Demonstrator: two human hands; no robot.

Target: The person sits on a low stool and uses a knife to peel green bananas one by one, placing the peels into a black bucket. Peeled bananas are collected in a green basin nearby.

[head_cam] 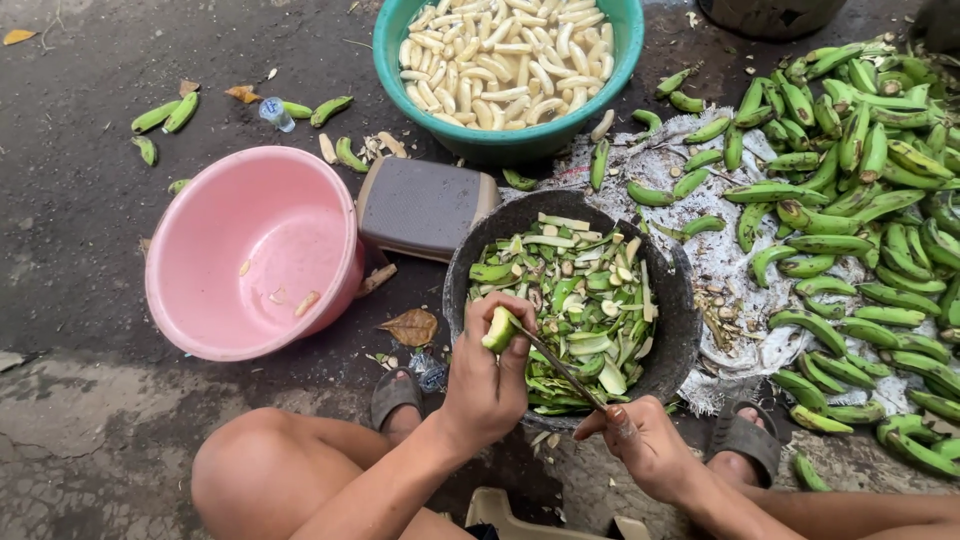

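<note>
Left hand (487,375) pinches a green banana (500,329); right hand (640,445) is closed around a knife (560,368) whose tip touches it. Both sit over the dark basin (680,310) of peels (585,300).

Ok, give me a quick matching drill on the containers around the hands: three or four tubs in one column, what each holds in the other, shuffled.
Containers:
1. teal basin
2. pink tub
3. dark basin
4. left hand

Contents:
A. green peels and trimmings
B. a partly peeled green banana
C. peeled pale bananas
D. only a few small scraps

Pairs: 1-C, 2-D, 3-A, 4-B. The right hand holds the knife against that banana.
</note>
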